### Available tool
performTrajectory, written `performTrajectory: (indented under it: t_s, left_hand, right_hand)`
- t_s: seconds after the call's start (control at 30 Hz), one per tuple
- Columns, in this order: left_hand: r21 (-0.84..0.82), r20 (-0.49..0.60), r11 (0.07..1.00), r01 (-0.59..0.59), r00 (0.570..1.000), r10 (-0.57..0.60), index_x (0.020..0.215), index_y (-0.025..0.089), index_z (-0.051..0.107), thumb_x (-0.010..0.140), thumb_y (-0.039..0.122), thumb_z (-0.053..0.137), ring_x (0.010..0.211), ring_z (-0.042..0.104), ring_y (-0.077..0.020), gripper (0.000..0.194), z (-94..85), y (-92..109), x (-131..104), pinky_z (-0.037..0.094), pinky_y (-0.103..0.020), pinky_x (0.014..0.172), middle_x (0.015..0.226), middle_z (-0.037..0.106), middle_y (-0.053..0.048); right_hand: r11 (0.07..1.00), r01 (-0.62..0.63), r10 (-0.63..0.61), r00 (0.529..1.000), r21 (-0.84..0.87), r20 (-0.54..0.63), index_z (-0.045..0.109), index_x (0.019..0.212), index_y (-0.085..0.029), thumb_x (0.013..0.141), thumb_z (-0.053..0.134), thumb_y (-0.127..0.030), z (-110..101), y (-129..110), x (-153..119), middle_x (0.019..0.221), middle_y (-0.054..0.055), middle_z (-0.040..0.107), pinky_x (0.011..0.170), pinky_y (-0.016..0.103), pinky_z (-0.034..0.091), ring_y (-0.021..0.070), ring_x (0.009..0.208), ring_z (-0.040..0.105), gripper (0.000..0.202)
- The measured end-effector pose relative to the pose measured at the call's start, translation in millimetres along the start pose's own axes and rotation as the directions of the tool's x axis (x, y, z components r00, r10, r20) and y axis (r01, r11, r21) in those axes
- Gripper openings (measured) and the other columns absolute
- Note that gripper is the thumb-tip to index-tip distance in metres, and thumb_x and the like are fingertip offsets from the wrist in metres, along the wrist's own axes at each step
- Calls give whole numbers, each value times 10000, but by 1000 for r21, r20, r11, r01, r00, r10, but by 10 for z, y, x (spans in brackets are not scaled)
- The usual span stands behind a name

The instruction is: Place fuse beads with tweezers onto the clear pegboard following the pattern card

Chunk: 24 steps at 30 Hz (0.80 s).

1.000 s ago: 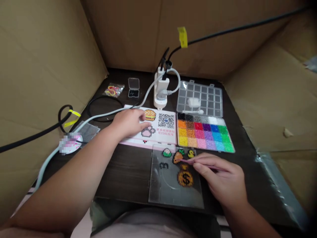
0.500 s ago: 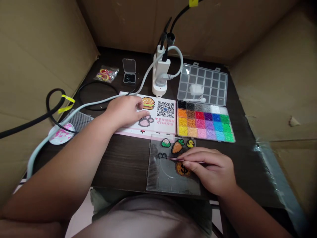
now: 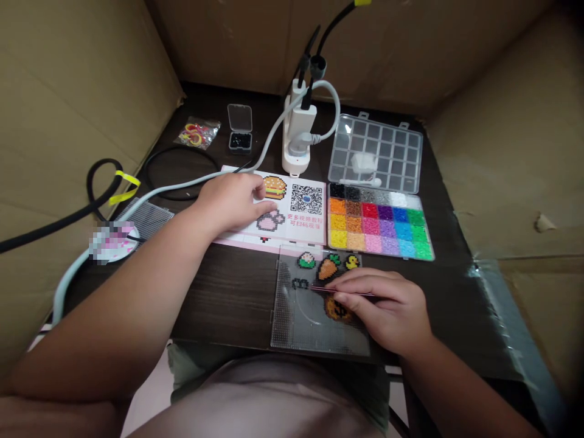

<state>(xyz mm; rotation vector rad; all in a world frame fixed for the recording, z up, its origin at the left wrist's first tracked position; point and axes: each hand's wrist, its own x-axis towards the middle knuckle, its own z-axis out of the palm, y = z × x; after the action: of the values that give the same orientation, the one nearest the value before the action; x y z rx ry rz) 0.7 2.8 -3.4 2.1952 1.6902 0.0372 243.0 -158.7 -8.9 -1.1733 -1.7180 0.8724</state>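
Note:
My left hand (image 3: 235,198) lies on a printed pattern sheet (image 3: 306,232), thumb apart from the fingers, nothing held. The sheet shows a burger, a pink paw and a QR code. Pinched in my right hand (image 3: 395,310) are thin tweezers (image 3: 323,289), their tips just right of a small cluster of black beads (image 3: 300,283). That cluster sits on a clear pegboard (image 3: 292,325). Also on the board are a bead carrot (image 3: 327,268), a yellow duck (image 3: 352,262), a green-and-white figure (image 3: 307,260) and an orange dollar coin (image 3: 334,309), partly covered by my fingers.
Right of the sheet stands a compartment box of coloured beads (image 3: 385,226), its clear lid (image 3: 401,152) folded back. A power strip (image 3: 295,161) with cables (image 3: 182,184) stands behind. A small box of black beads (image 3: 240,141) is at back left. Cardboard walls (image 3: 497,152) surround the table.
The whole view has shifted slightly. My right hand and the tweezers have hardly moved beside the black beads; my left hand stays on the sheet.

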Motion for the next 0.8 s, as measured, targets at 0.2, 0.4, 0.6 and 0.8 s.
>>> performTrajectory:
  t_s: [0.2,0.4,0.6,0.8]
  left_hand:
    - [-9,7,1000,13,1000,-13,909,263,661,751,624,646,808,602,-221,395,-9,12,-6,382,-323,672,842,684,-42]
    - [-14,4,1000,3,1000,-3,898,262,655,749,622,645,787,591,-216,390,-11,12,-11,365,-324,665,831,674,-41]
    - [-5,-17,1000,-28,999,28,877,255,650,757,621,626,728,581,-199,386,-8,0,-14,333,-316,615,812,668,-36]
    - [1,-2,999,-35,999,35,890,250,648,787,606,598,729,590,-211,374,-15,-1,-29,331,-319,604,824,686,-50]
  right_hand:
    - [1000,-16,16,1000,-15,3,778,766,-229,770,743,-103,-7,-19,15,762,46,785,621,264,632,185,671,750,130]
    - [1000,-20,20,1000,-14,3,777,760,-229,771,745,-104,-9,-5,9,761,40,784,627,263,632,178,676,749,130]
    - [1000,-9,8,1000,-19,-26,780,773,-234,776,742,-101,-35,-21,0,751,33,781,627,259,634,175,669,745,139]
    - [998,47,-54,986,-48,-156,778,778,-247,780,741,-117,-86,-29,18,745,29,778,605,256,639,183,653,744,135]
